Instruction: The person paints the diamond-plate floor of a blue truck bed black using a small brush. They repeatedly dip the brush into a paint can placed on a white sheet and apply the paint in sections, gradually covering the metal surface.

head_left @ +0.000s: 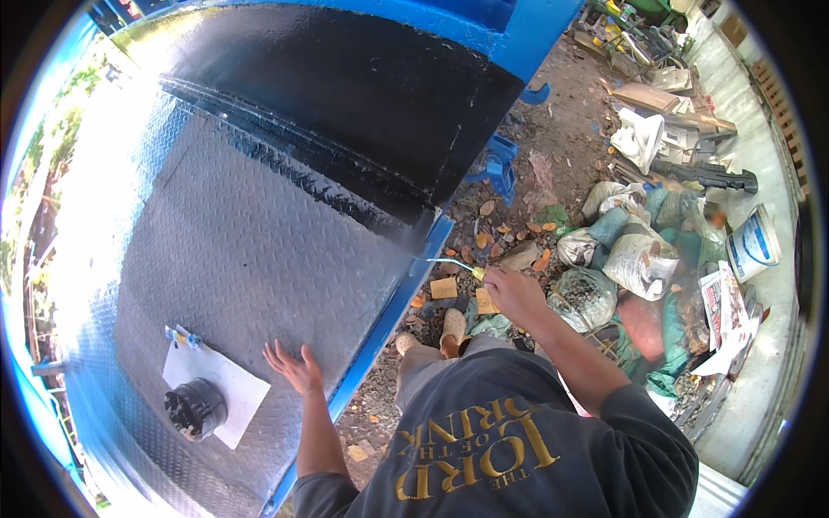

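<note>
A person in a dark shirt [484, 432] leans over a metal plate [250, 250] with a raised tread, grey and bare across its nearer part, beside a glossy black panel [354, 95]. The right hand [516, 298] grips a thin wire tool [453, 262] by its yellow handle [478, 274], fingers wrapped around it, likely keeping skin clear of the black coating. The wire reaches over the blue edge [380, 312] to the plate, near the panel's corner; the tool's working end is too indistinct to identify. The left hand [298, 371], fingers spread wide and holding nothing, rests on the bare metal, apparently bracing the body's lean away from the dark, wet-looking strip [302, 177]. Beyond it, a black tub [197, 409] stands by the edge of a white sheet [246, 388], probably laid there to catch drips. A small blue-and-yellow item [184, 337], hard to make out, lies at the sheet's far corner. Filled bags [639, 259] and a white bucket [754, 244] sit off to the right.
</note>
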